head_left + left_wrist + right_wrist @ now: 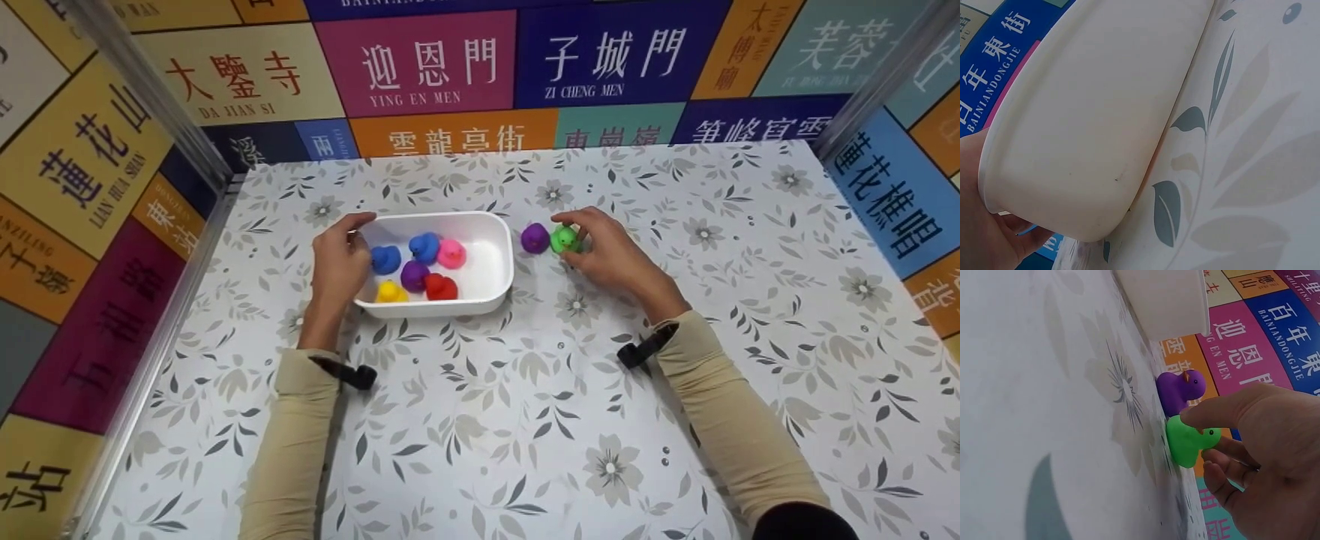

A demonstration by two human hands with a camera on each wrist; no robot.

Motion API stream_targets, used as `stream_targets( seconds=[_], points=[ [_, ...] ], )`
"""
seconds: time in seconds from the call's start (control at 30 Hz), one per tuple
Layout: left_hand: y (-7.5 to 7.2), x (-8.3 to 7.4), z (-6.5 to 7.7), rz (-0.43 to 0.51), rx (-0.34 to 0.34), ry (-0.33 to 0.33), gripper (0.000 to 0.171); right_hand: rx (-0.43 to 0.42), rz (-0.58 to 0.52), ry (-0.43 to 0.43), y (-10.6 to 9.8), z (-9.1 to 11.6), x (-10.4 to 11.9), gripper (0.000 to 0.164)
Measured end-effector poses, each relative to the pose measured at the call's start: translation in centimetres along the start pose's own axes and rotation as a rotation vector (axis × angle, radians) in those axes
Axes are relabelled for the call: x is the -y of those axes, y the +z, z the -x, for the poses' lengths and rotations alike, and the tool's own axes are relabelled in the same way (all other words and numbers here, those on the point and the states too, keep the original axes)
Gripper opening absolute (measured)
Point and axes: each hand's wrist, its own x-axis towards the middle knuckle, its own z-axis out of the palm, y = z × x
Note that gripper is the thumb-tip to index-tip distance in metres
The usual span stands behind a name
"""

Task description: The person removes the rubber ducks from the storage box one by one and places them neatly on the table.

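My left hand (339, 259) grips the left end of a white plastic tub (491, 289), its thumb and fingers at the rim. In the left wrist view the tub's outer wall (1095, 112) fills much of the picture. Inside lie small rubber ducks: two blue, a pink one (451, 254), a purple one (414, 277), a red one (441, 286) and a yellow one (391, 292). To the right of the tub, my right hand (611, 251) has its thumb and forefinger spread around a green rubber duck (1184, 441) upright on the table. Another purple duck (1179, 391) stands beside it.
A white tablecloth with grey leaves and flowers (480, 420) covers the table. Colourful panels with Chinese lettering (420, 64) stand behind it and along both sides. Black straps with small dark devices (352, 373) sit at both sleeve cuffs.
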Motion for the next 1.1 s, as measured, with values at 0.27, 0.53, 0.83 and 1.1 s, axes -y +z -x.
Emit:
stream_targets(
  seconds=[0.27,0.53,0.83,1.1],
  points=[
    [0.0,-0.2,0.1,-0.029,0.024,-0.037,0.043,-0.050,0.037,-0.070,-0.1,0.1,0.4,0.058],
    [0.0,-0.1,0.0,-0.023,0.032,-0.047,0.043,-0.084,0.048,-0.097,0.1,0.1,1.5,0.055],
    [-0.1,-0.1,-0.1,-0.010,0.019,-0.033,0.044,-0.083,0.001,-0.127,0.8,0.0,3.6,0.050],
    [0.0,-0.1,0.0,-0.017,0.006,-0.023,0.043,-0.086,-0.010,-0.175,1.8,0.1,5.7,0.047]
  ],
)
